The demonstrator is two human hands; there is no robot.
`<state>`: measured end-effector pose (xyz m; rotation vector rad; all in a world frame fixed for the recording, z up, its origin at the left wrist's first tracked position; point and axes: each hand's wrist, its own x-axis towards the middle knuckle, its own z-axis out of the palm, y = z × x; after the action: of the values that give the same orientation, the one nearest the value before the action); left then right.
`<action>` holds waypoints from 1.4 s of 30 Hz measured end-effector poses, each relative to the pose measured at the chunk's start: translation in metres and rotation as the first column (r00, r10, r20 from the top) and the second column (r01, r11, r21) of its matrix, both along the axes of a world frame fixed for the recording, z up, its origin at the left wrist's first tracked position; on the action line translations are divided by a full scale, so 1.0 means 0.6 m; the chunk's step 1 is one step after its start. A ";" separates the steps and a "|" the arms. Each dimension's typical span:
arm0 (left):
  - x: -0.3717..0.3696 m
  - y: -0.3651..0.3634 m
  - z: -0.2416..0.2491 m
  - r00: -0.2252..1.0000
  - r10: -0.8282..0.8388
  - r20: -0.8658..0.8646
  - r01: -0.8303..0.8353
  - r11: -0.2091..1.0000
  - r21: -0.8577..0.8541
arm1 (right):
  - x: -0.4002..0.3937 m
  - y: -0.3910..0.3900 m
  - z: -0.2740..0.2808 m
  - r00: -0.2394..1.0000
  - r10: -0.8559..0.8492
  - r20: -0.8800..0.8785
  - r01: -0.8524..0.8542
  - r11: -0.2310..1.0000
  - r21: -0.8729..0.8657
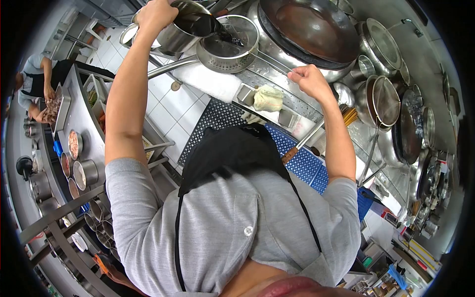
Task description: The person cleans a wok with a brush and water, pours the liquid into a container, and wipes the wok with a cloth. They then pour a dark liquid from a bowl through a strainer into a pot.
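My left hand [156, 19] grips a metal pot [173, 40] by its rim or handle at the top left. The pot is tilted, and dark liquid [195, 24] runs from its lip toward a round wire strainer [250, 30]. Beneath the strainer is a perforated metal pan [217, 62] with a long handle reaching left. My right hand [310, 81] is closed in a pinch on the strainer's thin handle [274, 61]. Below that handle, a crumpled pale cloth [267, 98] lies on the metal counter edge.
Large woks [311, 27] stand at the top, with more pans and strainers [386, 101] at right. A ladle with a wooden grip [290, 155] juts over the counter edge. At far left a person [37, 81] handles food in a tray [63, 109]. Metal bowls [85, 174] line another counter.
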<state>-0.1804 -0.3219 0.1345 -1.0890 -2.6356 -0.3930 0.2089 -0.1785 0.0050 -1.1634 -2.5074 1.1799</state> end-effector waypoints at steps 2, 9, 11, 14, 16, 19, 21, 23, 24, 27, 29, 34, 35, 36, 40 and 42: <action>0.003 0.003 0.001 1.000 0.012 0.016 -0.012 1.000 -0.002 | 0.001 0.001 -0.004 1.000 0.003 -0.004 -0.003 1.000 0.012; 0.014 0.011 0.015 0.999 0.038 0.038 -0.037 0.999 -0.018 | -0.007 -0.008 0.028 0.988 -0.015 0.156 0.019 1.000 -0.022; 0.009 0.014 0.012 0.999 0.029 0.020 -0.029 0.999 -0.017 | -0.007 -0.010 0.027 0.989 -0.019 0.147 0.021 1.000 -0.013; -0.004 0.020 0.004 1.000 0.010 -0.024 -0.010 1.000 -0.004 | -0.007 -0.008 0.021 0.991 -0.026 0.135 0.026 1.000 -0.001; -0.010 0.023 -0.001 0.999 -0.002 -0.051 0.003 1.000 0.022 | -0.008 -0.009 0.023 0.989 -0.025 0.144 0.027 1.000 -0.006; -0.014 0.029 0.000 0.998 -0.010 -0.070 0.010 1.000 0.003 | -0.011 -0.011 0.033 0.982 -0.041 0.184 0.049 0.998 -0.038; -0.013 0.029 0.003 0.997 -0.033 -0.069 0.034 0.999 0.014 | -0.009 -0.014 0.020 0.995 -0.042 0.085 0.042 0.999 0.003; -0.015 0.030 0.005 0.996 -0.046 -0.074 0.048 0.999 0.023 | -0.009 -0.014 0.015 0.998 -0.038 0.042 0.037 0.999 0.024; -0.015 0.030 0.006 0.996 -0.048 -0.079 0.050 0.998 0.027 | -0.009 -0.015 0.018 0.998 -0.036 0.048 0.035 0.999 0.025; 0.006 0.029 0.029 0.999 0.007 -0.038 -0.007 1.000 0.000 | -0.011 -0.022 0.025 0.997 -0.046 0.062 0.044 0.999 0.030; 0.015 0.033 0.036 0.998 0.055 -0.029 -0.056 0.998 -0.015 | -0.012 -0.023 0.023 0.997 -0.043 0.064 0.041 0.998 0.036; 0.014 0.035 0.043 1.000 -0.003 -0.024 0.002 0.999 -0.046 | -0.015 -0.028 0.015 0.997 -0.057 0.049 0.054 0.997 0.061; 0.005 0.038 0.039 0.997 -0.056 -0.046 0.054 0.998 -0.034 | -0.016 -0.029 0.012 0.997 -0.061 0.052 0.058 0.996 0.067; -0.010 0.042 0.027 0.992 -0.108 -0.067 0.106 0.994 -0.024 | -0.016 -0.032 0.013 0.996 -0.065 0.056 0.061 0.996 0.071; -0.056 0.060 -0.006 0.969 -0.186 -0.163 0.183 0.982 -0.038 | -0.030 -0.054 0.054 0.973 -0.109 0.203 0.114 0.993 -0.010; -0.065 0.066 0.004 0.974 -0.203 -0.104 0.185 0.969 -0.161 | -0.031 -0.053 0.042 0.974 -0.126 0.189 0.126 0.992 0.013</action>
<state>-0.2193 -0.2820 0.1367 -1.3800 -2.4941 -0.1610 0.1904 -0.2100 0.0299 -1.4762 -2.5204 1.0834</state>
